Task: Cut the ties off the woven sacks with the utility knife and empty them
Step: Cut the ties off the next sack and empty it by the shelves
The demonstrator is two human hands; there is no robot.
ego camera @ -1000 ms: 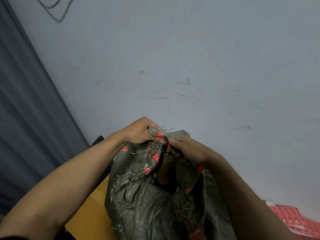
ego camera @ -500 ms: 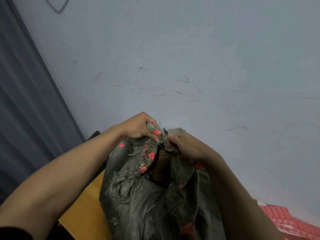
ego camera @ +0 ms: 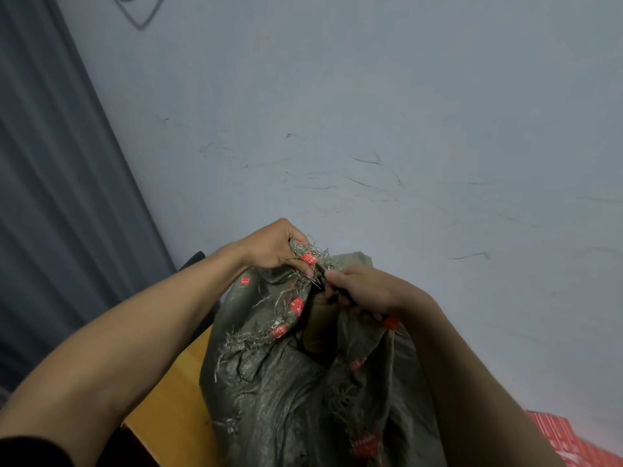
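Grey-green woven plastic, crumpled and frayed, fills the lower middle of our view. It is the woven sack (ego camera: pixel 276 392), standing between our forearms with its mouth held up.

Our left hand (ego camera: pixel 274 246) reaches in from eight o'clock, knuckles up. Its curled fingers and thumb pinch the frayed top edge of the sack, beside a small red printed square. Our right hand (ego camera: pixel 367 291) comes in from five o'clock and lies just beside the left, at its four o'clock. Its fingers wrap round the black-handled utility knife (ego camera: pixel 338 293), whose dark tip points towards ten o'clock into the loose strands under the left thumb. We cannot tell whether the blade touches a tie.

At six o'clock of the knife the sack's mouth gapes, and something tan shows inside.

A yellow wooden surface (ego camera: pixel 168 399) lies at eight o'clock of the sack, and a red printed box (ego camera: pixel 556 436) at four o'clock. A grey pleated curtain (ego camera: pixel 50 197) hangs at nine o'clock, and a pale scuffed wall (ego camera: pixel 371 96) rises at twelve.
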